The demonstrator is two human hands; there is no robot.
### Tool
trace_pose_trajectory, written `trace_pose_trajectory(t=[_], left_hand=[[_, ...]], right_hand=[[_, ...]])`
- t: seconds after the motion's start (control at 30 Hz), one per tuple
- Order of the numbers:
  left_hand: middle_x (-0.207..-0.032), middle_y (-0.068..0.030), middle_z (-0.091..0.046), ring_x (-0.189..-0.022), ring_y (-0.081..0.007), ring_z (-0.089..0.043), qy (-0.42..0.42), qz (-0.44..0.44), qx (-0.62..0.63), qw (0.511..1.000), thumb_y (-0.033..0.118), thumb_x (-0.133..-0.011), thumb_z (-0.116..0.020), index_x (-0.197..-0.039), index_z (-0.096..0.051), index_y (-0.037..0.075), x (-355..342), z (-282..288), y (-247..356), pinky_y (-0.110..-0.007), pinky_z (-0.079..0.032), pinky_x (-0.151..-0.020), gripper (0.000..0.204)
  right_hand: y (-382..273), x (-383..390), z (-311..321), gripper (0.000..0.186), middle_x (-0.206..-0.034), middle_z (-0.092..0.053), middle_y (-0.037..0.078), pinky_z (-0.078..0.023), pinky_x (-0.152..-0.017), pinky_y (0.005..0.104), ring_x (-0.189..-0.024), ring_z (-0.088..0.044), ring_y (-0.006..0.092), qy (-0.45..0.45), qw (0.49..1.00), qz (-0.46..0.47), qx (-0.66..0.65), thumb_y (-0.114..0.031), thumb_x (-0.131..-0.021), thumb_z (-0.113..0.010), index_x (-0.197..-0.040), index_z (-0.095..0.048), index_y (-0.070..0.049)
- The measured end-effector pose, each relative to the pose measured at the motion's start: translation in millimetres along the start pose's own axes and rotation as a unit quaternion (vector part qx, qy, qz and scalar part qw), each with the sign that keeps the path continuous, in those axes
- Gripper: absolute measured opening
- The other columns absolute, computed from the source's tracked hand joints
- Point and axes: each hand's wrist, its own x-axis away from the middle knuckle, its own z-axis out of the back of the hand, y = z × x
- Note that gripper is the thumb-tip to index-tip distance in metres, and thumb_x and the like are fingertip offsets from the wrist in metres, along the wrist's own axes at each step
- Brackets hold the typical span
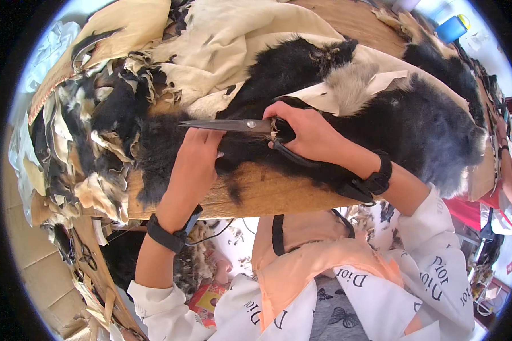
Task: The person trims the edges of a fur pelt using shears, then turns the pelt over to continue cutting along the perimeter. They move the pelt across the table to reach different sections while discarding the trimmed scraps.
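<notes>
My right hand (310, 133) is closed round the handles of a pair of dark metal scissors (233, 125), whose blades lie nearly together and point left. Just below the blade tips, my left hand (193, 162) has its fingers bent down into a piece of black fur (159, 142) and appears to pinch it; the fingertips are partly hidden. A larger black fur pelt (404, 125) spreads to the right, fading to grey at its far end. Near my right hand, a pale strip of hide (313, 98) and a light grey fur patch (350, 85) rest on it.
Cream hides (239, 34) cover the back of the wooden table (267, 187). Fur and leather scraps (96, 125) pile up at the left. A blue container (450, 29) stands at the far right. Another person's arm (507, 165) shows at the right rim.
</notes>
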Motion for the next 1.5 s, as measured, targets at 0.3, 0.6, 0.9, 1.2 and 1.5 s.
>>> trace_pose_trajectory(t=[0.3, 0.6, 0.9, 1.2, 1.5], left_hand=[[-0.084, -0.0111, -0.046, -0.08, -0.026, -0.044, 0.001, -0.072, -0.233, 0.97, 0.001, -0.068, -0.052, -0.097, -0.054, -0.005, -1, -7, 1, -0.035, -0.041, -0.073, 0.03], [-0.082, -0.0109, -0.043, -0.079, -0.0268, -0.042, 0.005, -0.05, -0.256, 0.965, -0.002, -0.064, -0.052, -0.085, -0.055, -0.001, -8, -6, 6, -0.034, -0.04, -0.072, 0.021], [-0.082, -0.0141, -0.043, -0.082, -0.032, -0.043, 0.051, 0.0, -0.184, 0.982, -0.012, -0.058, -0.05, -0.091, -0.054, -0.003, -9, -3, 13, -0.04, -0.039, -0.072, 0.034], [-0.075, -0.0076, -0.045, -0.074, -0.0287, -0.044, -0.02, 0.026, -0.138, 0.99, 0.003, -0.067, -0.063, -0.1, -0.06, 0.007, 8, 19, 27, -0.036, -0.037, -0.069, 0.033], [-0.082, -0.0049, -0.061, -0.082, -0.0228, -0.054, 0.107, -0.02, -0.067, 0.992, 0.01, -0.07, -0.066, -0.078, -0.066, 0.008, -26, -15, 40, -0.034, -0.038, -0.068, 0.008]], right_hand=[[2, 1, -5, 0.048, -0.085, -0.06, 0.01, -0.045, -0.071, 0.031, -0.079, -0.059, 0.025, -0.035, 0.992, -0.124, -0.005, -0.019, -0.064, -0.076, -0.103, -0.048, -0.009], [16, 7, -4, 0.067, -0.085, -0.062, 0.014, -0.045, -0.071, 0.0398, -0.082, -0.059, 0.0346, 0.029, 0.994, -0.107, -0.021, -0.035, -0.059, -0.077, -0.109, -0.043, -0.007], [20, 4, -6, 0.061, -0.088, -0.063, 0.017, -0.045, -0.072, 0.0359, -0.084, -0.059, 0.0328, 0.05, 0.992, -0.112, 0.005, -0.01, -0.061, -0.072, -0.113, -0.041, -0.004], [18, 10, 1, 0.059, -0.086, -0.061, 0.022, -0.046, -0.071, 0.0415, -0.086, -0.059, 0.0373, 0.031, 0.996, -0.059, -0.06, -0.015, -0.061, -0.073, -0.111, -0.043, -0.005], [18, 10, -2, 0.059, -0.087, -0.063, 0.016, -0.045, -0.072, 0.0294, -0.079, -0.061, 0.0266, 0.044, 0.996, -0.054, -0.062, 0.001, -0.06, -0.067, -0.113, -0.041, -0.003]])
